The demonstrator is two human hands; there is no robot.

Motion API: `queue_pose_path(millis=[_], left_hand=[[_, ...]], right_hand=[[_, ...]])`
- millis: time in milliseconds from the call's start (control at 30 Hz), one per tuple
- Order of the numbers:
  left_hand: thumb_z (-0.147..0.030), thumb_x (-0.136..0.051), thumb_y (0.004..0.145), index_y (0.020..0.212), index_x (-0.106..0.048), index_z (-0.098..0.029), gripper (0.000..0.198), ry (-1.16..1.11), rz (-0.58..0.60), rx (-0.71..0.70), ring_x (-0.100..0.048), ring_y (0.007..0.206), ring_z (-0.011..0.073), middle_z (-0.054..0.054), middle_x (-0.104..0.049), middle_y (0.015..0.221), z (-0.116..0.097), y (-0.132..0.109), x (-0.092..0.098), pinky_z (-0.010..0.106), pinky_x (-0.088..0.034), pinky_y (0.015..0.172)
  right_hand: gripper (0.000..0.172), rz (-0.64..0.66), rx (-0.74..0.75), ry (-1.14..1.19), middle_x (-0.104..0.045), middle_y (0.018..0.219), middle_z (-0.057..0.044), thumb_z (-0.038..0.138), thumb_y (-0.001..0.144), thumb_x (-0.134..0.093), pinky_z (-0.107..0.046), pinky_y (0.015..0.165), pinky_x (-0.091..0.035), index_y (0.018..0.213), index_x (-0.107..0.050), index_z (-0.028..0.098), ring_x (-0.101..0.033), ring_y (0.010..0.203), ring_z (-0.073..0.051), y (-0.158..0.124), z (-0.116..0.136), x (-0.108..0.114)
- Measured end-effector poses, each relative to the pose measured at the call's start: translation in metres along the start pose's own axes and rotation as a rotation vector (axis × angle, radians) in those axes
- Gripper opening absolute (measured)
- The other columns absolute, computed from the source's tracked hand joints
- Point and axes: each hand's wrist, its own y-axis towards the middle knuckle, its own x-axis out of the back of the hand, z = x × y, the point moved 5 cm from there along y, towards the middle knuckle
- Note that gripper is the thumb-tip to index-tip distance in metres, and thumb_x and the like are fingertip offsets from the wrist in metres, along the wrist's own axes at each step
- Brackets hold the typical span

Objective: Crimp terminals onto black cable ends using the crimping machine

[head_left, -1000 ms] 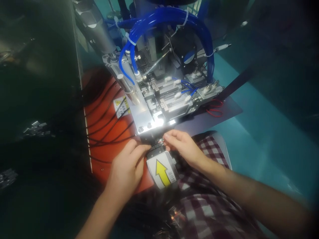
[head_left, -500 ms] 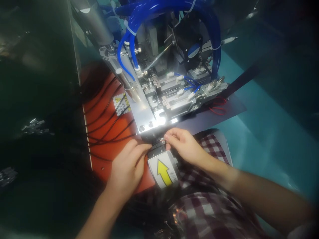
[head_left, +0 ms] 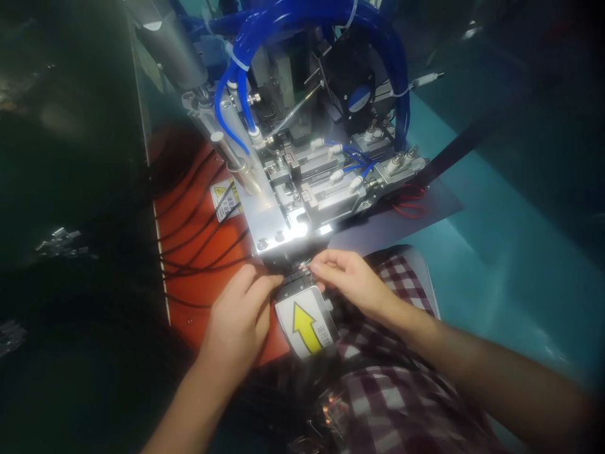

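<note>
My right hand [head_left: 352,280] is closed in a pinch on a small shiny metal part [head_left: 305,265], too small to make out in detail. It holds the part just over the dark fixture [head_left: 293,284] at the front of the machine. On the fixture's other side, my left hand [head_left: 243,306] is curled, its thumb and forefinger together at the fixture's left edge. Whatever those fingers grip, if anything, is hidden. Below the fixture sits a white cover with a yellow arrow [head_left: 305,321].
Above my hands stands the machine's bright metal plate [head_left: 269,221], with pneumatic cylinders [head_left: 335,202] and thick blue tubing [head_left: 265,31]. Black cables [head_left: 203,233] cross the orange base [head_left: 189,290]. Copper-coloured pieces [head_left: 333,410] and small metal parts [head_left: 61,243] lie nearby, blurred.
The view has shifted slightly, so the machine appears a little further left. The small metal part at my right fingertips shows more clearly above the fixture. My left hand has hardly moved.
</note>
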Motion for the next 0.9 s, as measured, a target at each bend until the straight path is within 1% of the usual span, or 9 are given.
queue_pose_path(millis=[67, 200, 300, 433, 500, 600, 667, 800, 900], left_hand=[[-0.007, -0.044, 0.091, 0.099, -0.065, -0.018, 0.025, -0.003, -0.006, -0.009, -0.055, 0.071, 0.0105, 0.000, -0.052, 0.079, 0.000, 0.000, 0.000, 0.019, -0.045, 0.062], [-0.004, -0.047, 0.089, 0.099, -0.065, -0.016, 0.024, -0.010, -0.037, -0.039, -0.053, 0.071, 0.0090, 0.000, -0.050, 0.079, -0.001, -0.001, -0.001, 0.017, -0.044, 0.063], [-0.004, -0.049, 0.089, 0.100, -0.065, -0.016, 0.023, -0.009, -0.047, -0.045, -0.052, 0.070, 0.0079, -0.001, -0.050, 0.079, 0.000, -0.002, -0.002, 0.016, -0.042, 0.062], [-0.002, -0.049, 0.088, 0.102, -0.065, -0.015, 0.024, -0.020, -0.039, -0.052, -0.052, 0.071, 0.0081, -0.001, -0.049, 0.081, 0.000, -0.003, -0.001, 0.017, -0.042, 0.065], [-0.002, -0.049, 0.088, 0.103, -0.064, -0.015, 0.025, -0.028, -0.031, -0.057, -0.053, 0.074, 0.0087, 0.000, -0.050, 0.083, -0.001, -0.003, -0.001, 0.017, -0.043, 0.067], [-0.002, -0.049, 0.088, 0.103, -0.064, -0.015, 0.024, -0.029, -0.030, -0.055, -0.053, 0.076, 0.0096, 0.001, -0.052, 0.085, -0.001, -0.003, 0.000, 0.019, -0.043, 0.066], [-0.002, -0.049, 0.088, 0.102, -0.063, -0.015, 0.024, -0.026, -0.026, -0.055, -0.054, 0.077, 0.0103, 0.001, -0.053, 0.086, -0.001, -0.003, -0.001, 0.019, -0.043, 0.066], [-0.003, -0.049, 0.089, 0.103, -0.063, -0.015, 0.023, -0.037, -0.018, -0.054, -0.056, 0.081, 0.0122, 0.003, -0.056, 0.090, 0.000, -0.004, -0.003, 0.021, -0.044, 0.069], [-0.003, -0.048, 0.089, 0.104, -0.063, -0.015, 0.024, -0.034, -0.011, -0.051, -0.057, 0.082, 0.0135, 0.004, -0.057, 0.091, 0.001, -0.004, -0.003, 0.023, -0.045, 0.068]], right_hand=[[0.016, -0.011, 0.001, 0.020, -0.057, 0.057, 0.005, 0.027, 0.080, -0.065, -0.024, 0.059, -0.041, 0.071, -0.059, 0.015, -0.053, 0.053, -0.009, 0.000, -0.003, -0.001], [0.015, -0.008, 0.027, -0.030, -0.054, 0.054, 0.006, 0.026, 0.085, -0.058, -0.025, 0.059, -0.041, 0.073, -0.055, 0.017, -0.051, 0.053, -0.010, 0.000, -0.004, -0.005], [0.012, -0.060, 0.093, -0.176, -0.055, 0.057, 0.005, 0.024, 0.087, -0.054, -0.025, 0.056, -0.041, 0.076, -0.052, 0.019, -0.052, 0.054, -0.011, -0.002, -0.001, -0.006], [0.013, -0.147, 0.217, -0.366, -0.054, 0.056, 0.005, 0.022, 0.087, -0.052, -0.024, 0.051, -0.037, 0.075, -0.050, 0.020, -0.050, 0.051, -0.011, -0.006, 0.006, -0.004], [0.013, -0.136, 0.179, -0.327, -0.054, 0.057, 0.005, 0.022, 0.087, -0.052, -0.024, 0.052, -0.038, 0.075, -0.050, 0.020, -0.051, 0.052, -0.011, -0.005, 0.004, -0.003], [0.013, -0.013, 0.038, -0.172, -0.058, 0.058, 0.004, 0.023, 0.087, -0.054, -0.025, 0.058, -0.043, 0.076, -0.053, 0.018, -0.055, 0.056, -0.012, -0.001, 0.000, -0.003], [0.013, 0.042, 0.008, -0.114, -0.059, 0.059, 0.003, 0.025, 0.088, -0.054, -0.026, 0.063, -0.044, 0.077, -0.056, 0.017, -0.058, 0.058, -0.012, 0.002, 0.001, -0.002], [0.017, -0.023, 0.066, -0.107, -0.057, 0.060, 0.004, 0.030, 0.088, -0.056, -0.026, 0.062, -0.044, 0.078, -0.058, 0.016, -0.058, 0.057, -0.011, 0.004, 0.006, -0.001], [0.016, -0.090, 0.107, -0.131, -0.055, 0.057, 0.005, 0.028, 0.087, -0.057, -0.026, 0.059, -0.044, 0.075, -0.055, 0.018, -0.057, 0.055, -0.011, 0.004, 0.004, -0.004]])
